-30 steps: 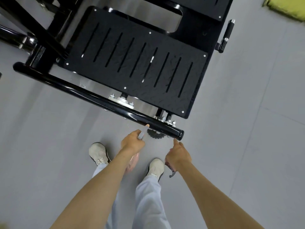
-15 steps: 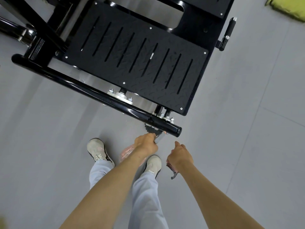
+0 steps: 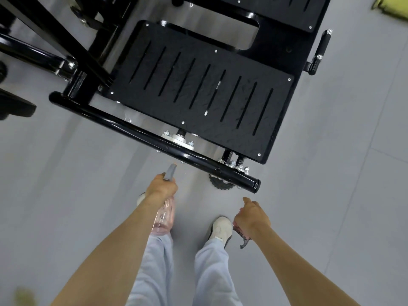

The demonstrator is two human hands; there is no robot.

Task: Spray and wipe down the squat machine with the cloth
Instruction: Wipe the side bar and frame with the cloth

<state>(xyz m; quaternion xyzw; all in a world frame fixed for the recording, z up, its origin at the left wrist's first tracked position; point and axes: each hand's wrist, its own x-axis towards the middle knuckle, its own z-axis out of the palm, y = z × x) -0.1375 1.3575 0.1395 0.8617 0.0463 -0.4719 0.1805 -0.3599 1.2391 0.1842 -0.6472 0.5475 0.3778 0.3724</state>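
Observation:
The black squat machine fills the upper half: a slotted foot plate and, in front of it, a glossy round base bar running down to the right. My left hand grips a pink clear spray bottle by its neck, and the grey nozzle points at the bar from just below it. My right hand hangs lower right, below the bar's end, and holds a bunched pink and dark mesh cloth whose end dangles down.
Grey floor tiles surround the machine. My two pale shoes and light trouser legs stand just below the bar. A black side handle sticks out at the plate's right. A yellow-green object lies at the top right corner.
My left hand has swung the spray bottle left along the bar, away from its right end. The view has shifted, so the machine sits further right and lower. My right hand keeps its grip.

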